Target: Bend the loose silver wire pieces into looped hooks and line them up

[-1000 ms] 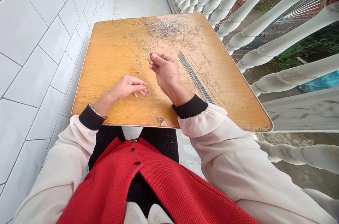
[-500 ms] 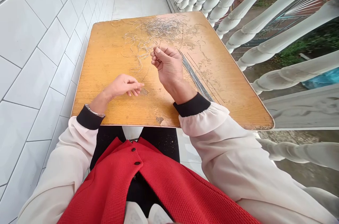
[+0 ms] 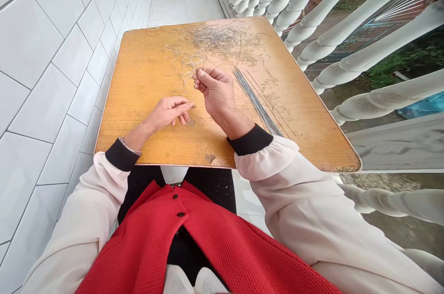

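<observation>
- Head view
- Right hand [image 3: 217, 92]: fingers [image 3: 205, 79] curled, tips pinched together among loose wire strands [image 3: 183, 71]; any held strand too fine to tell.
- Left hand [image 3: 166, 113]: fingers [image 3: 182, 108] slightly parted, extended over wooden tabletop [image 3: 138, 81]; contact unclear.
- Tangled wire heap [image 3: 217, 38] at far end; straight wire bundle [image 3: 256, 102] right of right hand.

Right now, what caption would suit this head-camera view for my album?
Left hand and right hand poised by tangled thin wire on a worn wooden table.
</observation>
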Tool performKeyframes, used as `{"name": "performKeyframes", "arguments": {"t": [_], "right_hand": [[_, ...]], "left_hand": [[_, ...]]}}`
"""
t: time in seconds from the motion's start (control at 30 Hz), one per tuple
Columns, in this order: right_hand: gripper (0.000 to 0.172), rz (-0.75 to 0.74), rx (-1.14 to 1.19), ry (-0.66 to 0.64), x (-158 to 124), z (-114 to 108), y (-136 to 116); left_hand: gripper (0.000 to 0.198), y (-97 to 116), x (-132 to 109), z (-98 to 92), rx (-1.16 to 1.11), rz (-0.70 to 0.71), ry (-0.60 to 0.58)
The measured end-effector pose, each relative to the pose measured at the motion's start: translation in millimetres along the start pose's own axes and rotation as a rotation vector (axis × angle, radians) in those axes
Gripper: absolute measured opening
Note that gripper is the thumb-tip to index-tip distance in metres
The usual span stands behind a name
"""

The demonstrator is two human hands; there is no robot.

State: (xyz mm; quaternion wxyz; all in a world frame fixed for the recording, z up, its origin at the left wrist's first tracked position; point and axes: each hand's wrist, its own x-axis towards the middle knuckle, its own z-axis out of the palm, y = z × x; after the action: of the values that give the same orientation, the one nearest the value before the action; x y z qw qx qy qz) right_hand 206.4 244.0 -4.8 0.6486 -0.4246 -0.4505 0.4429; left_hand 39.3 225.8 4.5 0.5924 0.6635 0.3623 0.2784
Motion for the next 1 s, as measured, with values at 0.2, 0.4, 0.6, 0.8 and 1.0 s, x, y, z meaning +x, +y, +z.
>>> {"name": "performKeyframes", "arguments": {"t": [0.2, 0.4, 0.6, 0.8, 1.0], "right_hand": [[0.026, -0.03, 0.026, 0.001, -1.3, 1.3, 2.3], [0.025, -0.022, -0.003, 0.004, -2.9, 3.4, 3.8], [0.023, 0.012, -0.017, -0.021, -3.0, 0.8, 3.4], [0.022, 0.052, -0.06, -0.078, -4.3, 2.2, 3.2], [0.027, 0.185, -0.008, -0.223, -12.1, 7.6, 6.0]], "left_hand": [[0.019, -0.7, 1.3, 3.3, -0.024, -0.021, -0.014], [0.027, 5.3, 0.9, 7.9, -0.093, -0.201, 0.037], [0.013, 1.9, 1.4, 1.1, -0.007, -0.258, 0.041], [0.022, 10.8, 5.0, -20.8, 0.038, -0.051, 0.373], [0.009, 23.6, 18.5, -28.1, -0.059, 0.041, 0.469]]}}
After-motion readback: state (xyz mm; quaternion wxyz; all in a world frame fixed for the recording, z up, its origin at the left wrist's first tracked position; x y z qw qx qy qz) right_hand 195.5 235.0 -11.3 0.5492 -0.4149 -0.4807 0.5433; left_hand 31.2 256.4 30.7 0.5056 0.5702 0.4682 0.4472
